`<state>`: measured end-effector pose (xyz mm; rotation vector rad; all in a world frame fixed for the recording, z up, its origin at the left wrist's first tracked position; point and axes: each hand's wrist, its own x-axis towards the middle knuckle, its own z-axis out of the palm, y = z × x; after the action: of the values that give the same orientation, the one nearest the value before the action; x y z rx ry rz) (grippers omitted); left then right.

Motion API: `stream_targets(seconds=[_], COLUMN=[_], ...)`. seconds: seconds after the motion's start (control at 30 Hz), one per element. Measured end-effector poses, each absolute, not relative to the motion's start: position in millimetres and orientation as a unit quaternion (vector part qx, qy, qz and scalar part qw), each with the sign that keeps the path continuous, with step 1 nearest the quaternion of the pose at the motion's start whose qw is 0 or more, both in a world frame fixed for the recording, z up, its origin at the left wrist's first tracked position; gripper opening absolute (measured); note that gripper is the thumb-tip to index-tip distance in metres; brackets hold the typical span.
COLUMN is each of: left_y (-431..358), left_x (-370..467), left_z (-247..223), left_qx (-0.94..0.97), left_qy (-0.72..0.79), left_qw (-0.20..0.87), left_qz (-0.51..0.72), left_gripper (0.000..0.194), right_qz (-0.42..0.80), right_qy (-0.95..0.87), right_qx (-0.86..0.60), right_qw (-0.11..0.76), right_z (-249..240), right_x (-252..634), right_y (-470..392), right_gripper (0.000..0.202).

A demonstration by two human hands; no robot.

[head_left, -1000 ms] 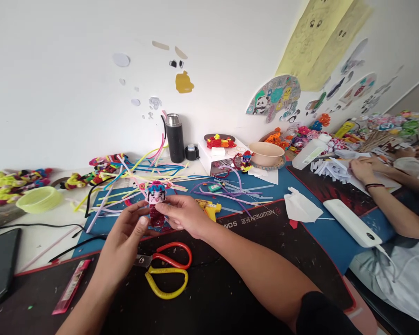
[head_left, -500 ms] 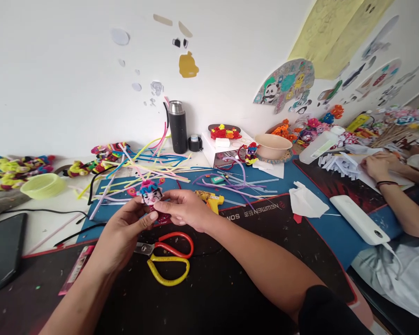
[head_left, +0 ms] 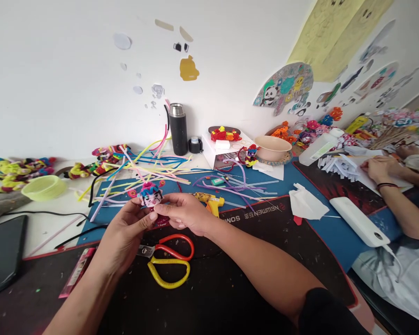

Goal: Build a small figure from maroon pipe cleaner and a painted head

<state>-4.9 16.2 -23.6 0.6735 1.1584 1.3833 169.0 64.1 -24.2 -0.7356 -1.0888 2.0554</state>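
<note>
A small doll point(head_left: 151, 199) with a pale painted face, blue and pink hair and a dark red body is held upright between both hands. My left hand point(head_left: 131, 228) grips it from the left, thumb on its lower front. From the right, my right hand point(head_left: 183, 213) pinches it near the face. Fingers cover part of the body. Just below lie scissors point(head_left: 174, 258) with one red and one yellow handle. A yellow glue gun point(head_left: 212, 203) rests behind my right hand.
Behind are loose pipe cleaners point(head_left: 146, 163), a black thermos point(head_left: 179, 130) and a beige bowl point(head_left: 273, 148). A tablet point(head_left: 5, 253) and green bowl point(head_left: 43, 187) sit left. At right are a power bank point(head_left: 359, 221), crumpled paper point(head_left: 307, 202) and another person's hands point(head_left: 379, 168).
The view has shifted slightly. The doll's face is turned a little differently and its top sits slightly lower between my fingers. Both hands keep their hold.
</note>
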Motion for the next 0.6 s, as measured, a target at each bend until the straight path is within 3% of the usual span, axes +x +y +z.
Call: stream_targets(seconds=[0.13,0.37,0.6], left_y=[16.6,16.9,15.4], left_x=[-3.5,-4.3,-4.0], left_z=[-24.9,-27.2,-22.7], left_qx=[0.311,0.332,0.342], left_qy=[0.503,0.506,0.488], left_qw=[0.552,0.546,0.509], left_qz=[0.588,0.579,0.621], left_gripper=[0.057,0.072,0.065], right_qz=[0.783,0.766,0.745], right_qy=[-0.431,-0.452,-0.486], right_qx=[-0.29,-0.31,-0.307], right_qw=[0.343,0.336,0.339], right_z=[-25.6,-21.8,-25.4], right_x=[170.1,169.9,171.0], right_y=[65.0,63.0,62.6], right_gripper=[0.058,0.058,0.069])
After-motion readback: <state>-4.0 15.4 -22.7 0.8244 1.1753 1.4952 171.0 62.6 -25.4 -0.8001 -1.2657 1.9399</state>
